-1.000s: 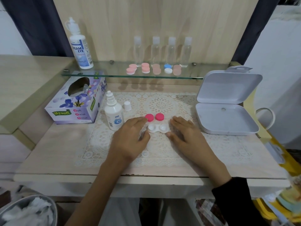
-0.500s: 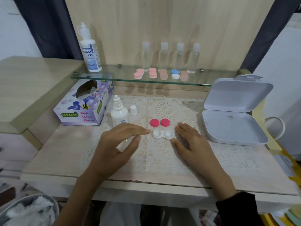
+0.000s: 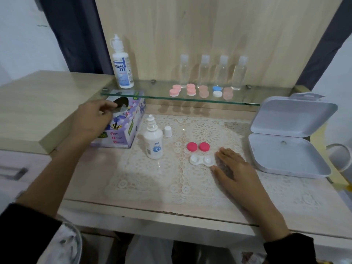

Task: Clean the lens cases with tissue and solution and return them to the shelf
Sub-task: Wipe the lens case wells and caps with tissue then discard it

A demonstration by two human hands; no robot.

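Reaching into the purple floral tissue box (image 3: 122, 126), left hand (image 3: 91, 119) pinches for a sheet while flat, empty right hand (image 3: 231, 168) steadies the white open lens case (image 3: 202, 160).

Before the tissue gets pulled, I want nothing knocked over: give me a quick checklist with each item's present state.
1. Left hand at the tissue box opening: ok, fingers at the slot.
2. Tissue actually pinched: cannot tell, fingertips hide it.
3. Solution bottle upright, its cap off and standing beside it: ok, but open, so spillable.
4. White lens case open, two pink lids off behind it: ok.
5. Right hand steadying the case: cannot tell, it lies flat beside the case and contact is unclear.
6. Bottle clear of the left arm: ok, it stands to the right of the box.
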